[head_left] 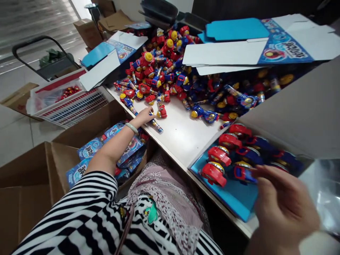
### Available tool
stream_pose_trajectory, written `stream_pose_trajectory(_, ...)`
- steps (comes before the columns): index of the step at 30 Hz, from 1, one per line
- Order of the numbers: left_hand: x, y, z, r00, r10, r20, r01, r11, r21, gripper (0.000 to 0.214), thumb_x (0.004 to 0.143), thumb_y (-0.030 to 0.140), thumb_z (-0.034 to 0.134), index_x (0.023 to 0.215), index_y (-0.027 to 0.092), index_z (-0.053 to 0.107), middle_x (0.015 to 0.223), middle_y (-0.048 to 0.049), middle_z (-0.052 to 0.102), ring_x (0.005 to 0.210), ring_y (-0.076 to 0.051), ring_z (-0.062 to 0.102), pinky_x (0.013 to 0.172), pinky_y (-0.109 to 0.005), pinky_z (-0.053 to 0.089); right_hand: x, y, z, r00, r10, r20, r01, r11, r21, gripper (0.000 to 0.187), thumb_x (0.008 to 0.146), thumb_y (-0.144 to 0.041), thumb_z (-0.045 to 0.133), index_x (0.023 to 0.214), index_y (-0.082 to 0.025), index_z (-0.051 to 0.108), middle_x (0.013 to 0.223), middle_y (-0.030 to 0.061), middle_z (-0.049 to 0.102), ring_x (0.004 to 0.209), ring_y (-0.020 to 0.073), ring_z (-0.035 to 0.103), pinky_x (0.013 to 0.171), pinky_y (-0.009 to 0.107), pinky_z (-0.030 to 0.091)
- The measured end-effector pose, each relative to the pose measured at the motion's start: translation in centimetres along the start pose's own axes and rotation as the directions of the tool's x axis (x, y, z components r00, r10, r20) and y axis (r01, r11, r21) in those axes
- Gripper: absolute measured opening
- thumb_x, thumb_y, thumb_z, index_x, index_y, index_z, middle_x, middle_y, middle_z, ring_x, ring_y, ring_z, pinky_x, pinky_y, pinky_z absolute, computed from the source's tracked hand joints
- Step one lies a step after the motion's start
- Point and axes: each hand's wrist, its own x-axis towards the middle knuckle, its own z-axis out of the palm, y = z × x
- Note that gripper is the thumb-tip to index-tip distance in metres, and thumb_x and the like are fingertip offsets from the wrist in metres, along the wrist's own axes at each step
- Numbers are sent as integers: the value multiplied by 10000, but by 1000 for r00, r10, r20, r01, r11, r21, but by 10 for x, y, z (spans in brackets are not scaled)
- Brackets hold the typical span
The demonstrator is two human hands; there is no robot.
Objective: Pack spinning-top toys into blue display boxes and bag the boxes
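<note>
My left hand [145, 116] reaches to the table's near-left edge, its fingers closed around a blue toy with a clear tube of colourful candy [156, 126]. Just beyond the fingertips lies a red toy [162, 112]. My right hand [287, 202], somewhat blurred, is at the open display box [239, 202] with blue inside. Its thumb and fingers pinch the right end of a blue-and-red toy [243, 172] inside that box. Red toys [219, 156] and blue toys [249, 155] stand in rows there.
A large heap of red and blue toys [159, 74] covers the table's back. Folded printed boxes [281, 46] overhang it at right, with others [106, 60] at left. A carton [61, 159] holding blue printed packs [90, 148] stands left below. Beyond is a white basket [66, 109].
</note>
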Motion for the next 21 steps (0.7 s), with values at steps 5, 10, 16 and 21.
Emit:
stream_pose_trajectory(5,-18,22,-3,987,128,-98,-161,853,-496,331,698,289,713,961,183,543,1027,-66,630,928,-177,598,887,-333,502,26,-33,28,926,-239,291,172,956,238,296,889,-259,666,1167,-359,690,1007,39,728,879,251,715,775,452,613)
stream_pose_trajectory(10,-30,50,12,947,321,11,-251,758,-602,504,686,362,800,1112,185,599,1172,-107,623,991,-196,614,888,-353,521,53,-55,83,737,-367,568,410,910,55,359,926,-264,614,1280,-200,624,1204,140,708,1067,300,694,863,447,592)
stream_pose_trajectory(16,-37,82,81,661,608,440,-511,794,-329,801,688,336,838,1416,223,524,1545,-167,421,1455,-359,359,1203,-533,313,115,-50,117,610,17,792,539,724,-430,317,925,-142,530,1184,-182,708,1140,172,745,991,328,727,767,423,568)
stream_pose_trajectory(21,-32,105,107,721,422,549,-521,853,28,984,612,135,832,1500,260,426,1663,-148,227,1522,-461,160,1203,-666,181,127,-45,87,593,-98,800,462,854,-238,322,963,-248,531,1246,-205,677,1207,99,741,1077,262,710,895,387,561)
